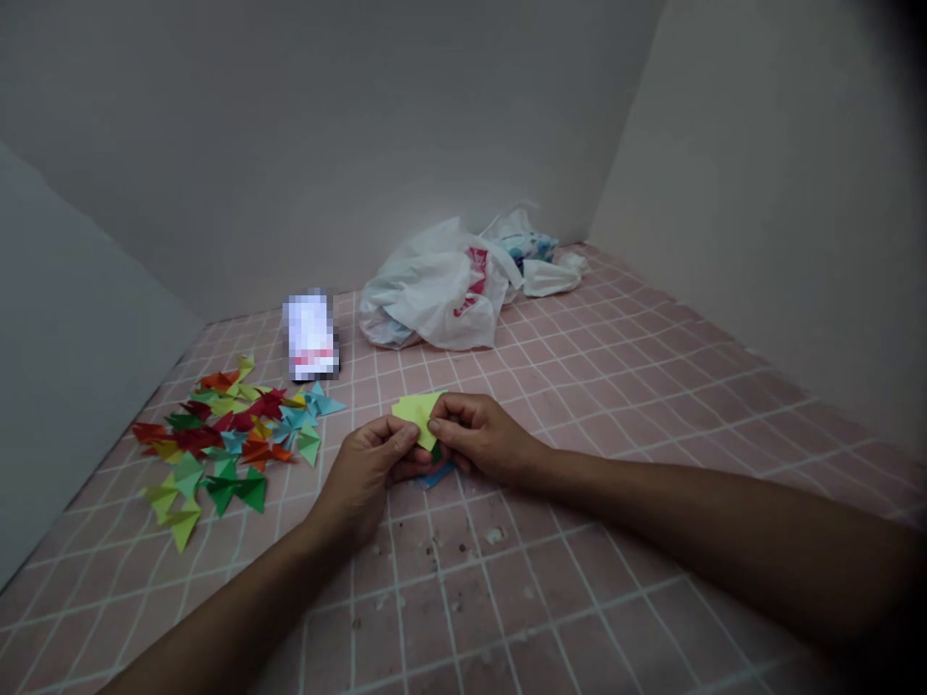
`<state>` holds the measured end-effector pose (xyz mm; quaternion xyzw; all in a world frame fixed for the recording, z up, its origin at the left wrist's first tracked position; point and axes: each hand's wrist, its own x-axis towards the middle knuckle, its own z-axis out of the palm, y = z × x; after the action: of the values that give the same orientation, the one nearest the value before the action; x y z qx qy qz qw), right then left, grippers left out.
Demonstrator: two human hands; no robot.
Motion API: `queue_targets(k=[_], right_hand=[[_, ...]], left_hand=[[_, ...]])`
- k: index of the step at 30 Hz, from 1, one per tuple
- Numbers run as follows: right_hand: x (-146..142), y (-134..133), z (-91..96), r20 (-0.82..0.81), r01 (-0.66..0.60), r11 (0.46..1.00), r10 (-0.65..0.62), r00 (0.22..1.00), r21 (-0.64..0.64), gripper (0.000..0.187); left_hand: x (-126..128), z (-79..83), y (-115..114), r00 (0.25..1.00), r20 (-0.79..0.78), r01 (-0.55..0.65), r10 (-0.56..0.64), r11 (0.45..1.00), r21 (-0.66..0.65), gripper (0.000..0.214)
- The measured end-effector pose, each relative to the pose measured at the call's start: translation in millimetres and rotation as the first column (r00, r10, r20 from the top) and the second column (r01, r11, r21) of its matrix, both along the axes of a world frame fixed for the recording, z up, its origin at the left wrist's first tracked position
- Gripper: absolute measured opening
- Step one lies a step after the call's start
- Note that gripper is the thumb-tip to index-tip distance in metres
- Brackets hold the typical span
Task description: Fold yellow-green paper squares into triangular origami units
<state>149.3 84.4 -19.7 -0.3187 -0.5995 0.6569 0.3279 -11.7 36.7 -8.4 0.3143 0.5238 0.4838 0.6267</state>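
One piece of yellow paper (416,410) is held up between the person's two hands, near the middle of the view and just above a pink surface (623,386) lined with a white grid. The left hand (373,458) pinches it from the left and below, thumb in front and fingers curled behind. The right hand (492,434) grips its right side with thumb and bent forefinger, so the two thumbs come close together. A bit of green shows beneath the yellow, though too little of it to tell what it is. Below the fingers, blue paper (435,476) pokes out, mostly hidden.

To the left of the left hand, well apart from it, lies a loose heap of folded paper pieces (199,442) in red, orange, yellow, greens and light blue, many of them pointed and overlapping. A dark green piece (223,489) with two spread wings and a yellow-green piece (181,523) lie along the near edge of the heap; a light blue piece (319,398) sits on its right.

Just beyond the heap is a bright phone-shaped object (310,333), its display blurred into blocks. Farther back, near the back wall (325,145), rests a crumpled white plastic bag (435,290) with red marking. To its right are a blue-and-white patterned pack (532,246) and a crumpled white piece (550,278). Plain walls also rise at left and right.
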Motion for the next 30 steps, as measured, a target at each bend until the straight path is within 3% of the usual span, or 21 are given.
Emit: queue_targets(k=[17,25,30], right_hand=[[0.3,-1.4,-3.0,0.011,0.024,0.993,-0.025,1.0,0.111,0.018],[2.4,1.5,-5.5,-0.07,-0.096,0.995,0.097,0.993,0.017,0.025],[1.7,1.9,-4.6,-0.03,-0.073,0.997,0.073,0.997,0.021,0.023]], left_hand=[[0.2,-1.9,-4.3,0.989,-0.141,-0.027,0.041,0.995,0.101,0.027],[-0.2,-4.4,-2.8,0.991,-0.126,-0.018,0.033,0.993,0.115,0.027],[0.2,-5.7,-2.1,0.99,-0.137,-0.009,0.027,0.992,0.124,0.028]])
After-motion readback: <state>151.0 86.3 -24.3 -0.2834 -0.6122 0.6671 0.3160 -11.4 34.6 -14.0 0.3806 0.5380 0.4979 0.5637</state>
